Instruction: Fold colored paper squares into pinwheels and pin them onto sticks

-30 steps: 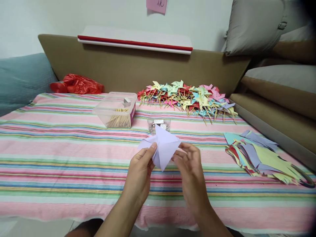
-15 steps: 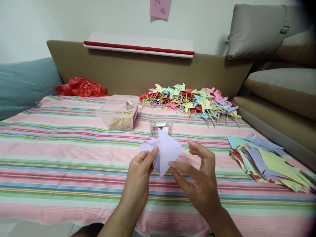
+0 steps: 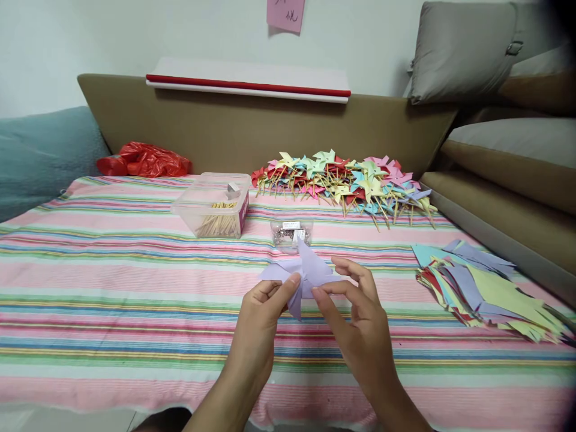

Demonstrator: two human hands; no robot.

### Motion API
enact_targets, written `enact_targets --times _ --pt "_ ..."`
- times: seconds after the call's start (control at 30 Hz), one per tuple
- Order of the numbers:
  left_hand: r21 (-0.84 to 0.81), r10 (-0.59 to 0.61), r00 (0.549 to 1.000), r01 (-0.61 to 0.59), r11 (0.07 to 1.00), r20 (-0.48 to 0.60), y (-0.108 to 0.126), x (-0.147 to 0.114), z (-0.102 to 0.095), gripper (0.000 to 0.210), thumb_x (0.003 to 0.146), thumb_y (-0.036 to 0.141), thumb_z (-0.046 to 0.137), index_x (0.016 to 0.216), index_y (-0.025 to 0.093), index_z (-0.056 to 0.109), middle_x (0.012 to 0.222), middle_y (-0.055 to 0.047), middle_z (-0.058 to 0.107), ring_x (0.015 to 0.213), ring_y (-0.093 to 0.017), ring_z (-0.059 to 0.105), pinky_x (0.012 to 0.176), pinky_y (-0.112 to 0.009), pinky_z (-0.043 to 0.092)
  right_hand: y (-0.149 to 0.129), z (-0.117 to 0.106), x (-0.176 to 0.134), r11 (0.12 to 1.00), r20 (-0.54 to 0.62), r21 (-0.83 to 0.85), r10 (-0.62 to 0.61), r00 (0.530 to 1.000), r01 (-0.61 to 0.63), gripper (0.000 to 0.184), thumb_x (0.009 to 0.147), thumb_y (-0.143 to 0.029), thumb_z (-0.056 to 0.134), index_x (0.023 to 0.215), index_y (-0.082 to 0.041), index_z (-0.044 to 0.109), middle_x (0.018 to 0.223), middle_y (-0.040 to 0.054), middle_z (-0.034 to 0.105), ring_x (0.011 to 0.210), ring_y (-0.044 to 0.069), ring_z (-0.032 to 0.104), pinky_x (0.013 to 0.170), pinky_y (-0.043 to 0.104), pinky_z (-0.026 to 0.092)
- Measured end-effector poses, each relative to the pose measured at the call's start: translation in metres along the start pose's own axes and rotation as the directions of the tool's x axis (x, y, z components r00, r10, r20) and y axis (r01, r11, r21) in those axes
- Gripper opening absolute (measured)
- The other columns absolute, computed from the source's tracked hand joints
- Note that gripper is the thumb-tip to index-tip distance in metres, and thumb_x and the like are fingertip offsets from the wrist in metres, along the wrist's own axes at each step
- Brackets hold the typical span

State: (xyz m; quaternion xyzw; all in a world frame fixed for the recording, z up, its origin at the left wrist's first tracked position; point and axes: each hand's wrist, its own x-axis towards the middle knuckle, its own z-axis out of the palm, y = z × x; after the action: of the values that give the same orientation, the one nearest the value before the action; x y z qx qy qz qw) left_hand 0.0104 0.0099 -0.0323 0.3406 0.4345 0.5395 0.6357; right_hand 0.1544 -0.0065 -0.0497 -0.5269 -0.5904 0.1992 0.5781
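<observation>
A lilac paper pinwheel (image 3: pixel 312 267), with its blades folded in toward the centre, is held up between both hands above the striped cloth. My left hand (image 3: pixel 265 309) pinches it near the middle, thumb on top. On the other side, my right hand (image 3: pixel 357 318) grips a lower right part of the paper between thumb and index finger, its other fingers raised. Just beyond the pinwheel stands a small clear tub (image 3: pixel 291 233) of tiny metal pieces with a white label. No stick shows on this pinwheel.
A clear plastic box (image 3: pixel 211 207) holds thin wooden sticks. Finished pinwheels on sticks (image 3: pixel 346 183) lie heaped at the back. Cut coloured paper sheets (image 3: pixel 490 294) are stacked at right, near cushions (image 3: pixel 513 144). A red plastic bag (image 3: pixel 146 161) lies back left.
Another blade of the lilac paper has been folded in toward the centre. My right hand has closed its thumb and index finger on the paper. The view has shifted slightly.
</observation>
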Motion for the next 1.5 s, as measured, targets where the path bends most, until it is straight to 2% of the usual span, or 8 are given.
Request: enact_targets --times 0.13,0.23,0.37,0.8,1.17,1.33,1.43,1.5 --pt "0.02 0.007 1.0 -0.008 1.0 0.02 -0.0021 -0.0003 0.0003 0.029 0.081 0.043 0.079 0.072 0.016 0.07 0.071 0.001 0.053 0.073 -0.014 0.046 0.069 -0.027 0.039 0.0027 0.0029 0.0009 0.991 0.002 0.07 0.111 0.994 -0.11 0.019 0.085 -0.044 0.074 0.077 -0.026 0.074 0.126 0.0095 0.054 0.128 0.032 0.05 0.109 0.053 0.038" --pt "0.023 0.012 0.999 -0.013 1.0 0.035 -0.0023 -0.0012 0.001 0.028 0.081 0.043 0.079 0.075 0.016 0.072 0.072 0.0 0.056 0.075 -0.015 0.047 0.071 -0.027 0.04 0.0022 0.0031 0.0007 0.987 0.013 0.084 0.136 0.991 -0.136 0.02 0.084 -0.043 0.075 0.076 -0.025 0.072 0.125 0.0088 0.054 0.126 0.032 0.051 0.107 0.052 0.039" --pt "0.037 0.017 0.999 -0.018 0.999 0.048 -0.0011 -0.0021 0.0028 0.029 0.081 0.044 0.079 0.077 0.016 0.073 0.077 -0.001 0.06 0.078 -0.016 0.05 0.072 -0.027 0.041 0.0002 0.0033 0.0003 0.986 0.019 0.097 0.137 0.99 -0.138 0.02 0.086 -0.042 0.073 0.075 -0.025 0.07 0.122 0.0083 0.055 0.124 0.031 0.053 0.106 0.052 0.039" --pt "0.127 0.051 0.997 -0.058 0.99 0.053 0.0005 -0.0038 0.0058 0.028 0.081 0.04 0.079 0.07 0.017 0.068 0.07 0.001 0.054 0.071 -0.014 0.046 0.067 -0.025 0.04 -0.0028 0.0019 0.001 0.984 0.016 0.108 0.139 0.99 -0.14 0.016 0.087 -0.04 0.073 0.078 -0.027 0.072 0.121 0.007 0.054 0.129 0.03 0.049 0.109 0.054 0.037" --pt "0.183 0.081 0.997 -0.083 0.98 0.021 0.0018 -0.0037 0.0075 0.037 0.076 0.049 0.081 0.067 0.015 0.069 0.066 0.0 0.054 0.069 -0.014 0.047 0.065 -0.026 0.039 -0.0047 0.003 0.0013 0.981 0.013 0.125 0.145 0.989 -0.145 0.017 0.085 -0.04 0.074 0.076 -0.026 0.071 0.125 0.0069 0.053 0.129 0.03 0.05 0.111 0.054 0.035" --pt "0.206 0.107 0.994 -0.104 0.973 0.0 0.0014 -0.0046 0.0078 0.042 0.076 0.048 0.081 0.061 0.016 0.06 0.063 0.002 0.048 0.064 -0.012 0.041 0.06 -0.024 0.036 -0.0058 0.0043 -0.0001 0.982 0.032 0.123 0.142 0.989 -0.145 0.019 0.087 -0.039 0.072 0.075 -0.025 0.069 0.119 0.008 0.055 0.133 0.03 0.047 0.109 0.051 0.037" --pt "0.242 0.118 0.993 -0.115 0.963 0.0 0.002 -0.004 0.0063 0.047 0.077 0.049 0.079 0.058 0.017 0.051 0.06 0.004 0.041 0.062 -0.011 0.037 0.058 -0.024 0.033 -0.0045 0.0047 0.001 0.954 0.012 0.214 0.213 0.977 -0.211 0.02 0.083 -0.042 0.076 0.087 -0.026 0.066 0.125 0.0074 0.055 0.13 0.03 0.049 0.103 0.047 0.043" --pt "0.26 0.117 0.993 -0.121 0.958 0.032 0.0027 -0.0027 0.0042 0.045 0.08 0.05 0.077 0.06 0.018 0.051 0.062 0.004 0.042 0.063 -0.012 0.039 0.059 -0.024 0.034 -0.0049 0.0016 0.0044 0.885 0.008 0.342 0.333 0.943 -0.315 0.035 0.08 -0.047 0.078 0.104 -0.029 0.06 0.127 0.0064 0.057 0.122 0.028 0.055 0.096 0.043 0.047"
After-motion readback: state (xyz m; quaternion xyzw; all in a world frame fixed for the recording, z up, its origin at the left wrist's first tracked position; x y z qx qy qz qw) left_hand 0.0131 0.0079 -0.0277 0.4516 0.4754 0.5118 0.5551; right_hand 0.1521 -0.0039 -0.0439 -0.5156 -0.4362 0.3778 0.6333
